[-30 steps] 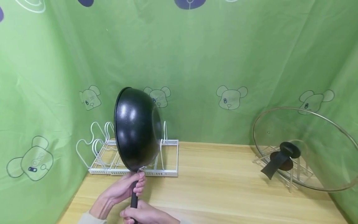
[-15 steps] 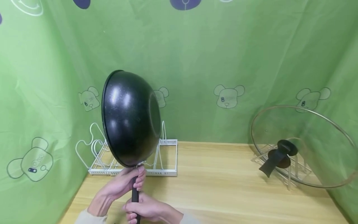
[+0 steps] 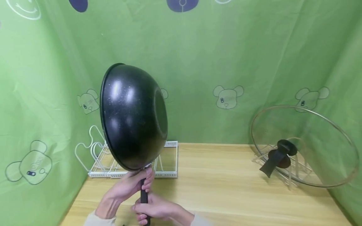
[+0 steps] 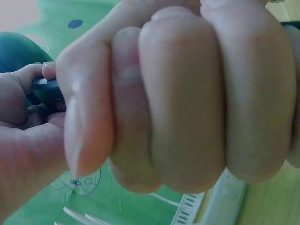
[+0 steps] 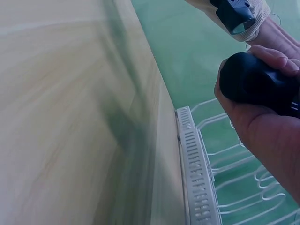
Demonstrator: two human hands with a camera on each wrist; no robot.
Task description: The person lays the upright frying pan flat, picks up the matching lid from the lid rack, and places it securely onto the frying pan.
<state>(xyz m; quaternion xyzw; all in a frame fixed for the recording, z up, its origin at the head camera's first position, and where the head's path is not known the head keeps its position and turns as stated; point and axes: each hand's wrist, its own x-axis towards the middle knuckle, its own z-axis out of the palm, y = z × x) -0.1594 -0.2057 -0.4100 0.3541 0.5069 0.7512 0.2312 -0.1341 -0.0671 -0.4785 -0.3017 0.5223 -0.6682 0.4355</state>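
Observation:
A black wok (image 3: 133,116) is held up on its side above the white wire rack (image 3: 133,174), its flat base toward the right and its opening hidden from the head view. My left hand (image 3: 127,186) grips the black handle (image 3: 144,196) just below the wok. Lower down, near the handle's end, my right hand (image 3: 156,207) grips it too. In the left wrist view curled fingers (image 4: 183,103) fill the middle. The rounded end of the handle (image 5: 248,79) shows in the right wrist view, with fingers around it.
A large glass lid (image 3: 325,150) with a black knob (image 3: 278,157) leans in a small wire stand (image 3: 289,175) at the right. Green cloth (image 3: 198,62) with bear drawings hangs behind and at both sides. The wooden tabletop (image 3: 215,182) stretches between rack and stand.
The wok has risen away from the rack and come closer to the head camera, both hands keeping hold of its handle. The head view has shifted slightly.

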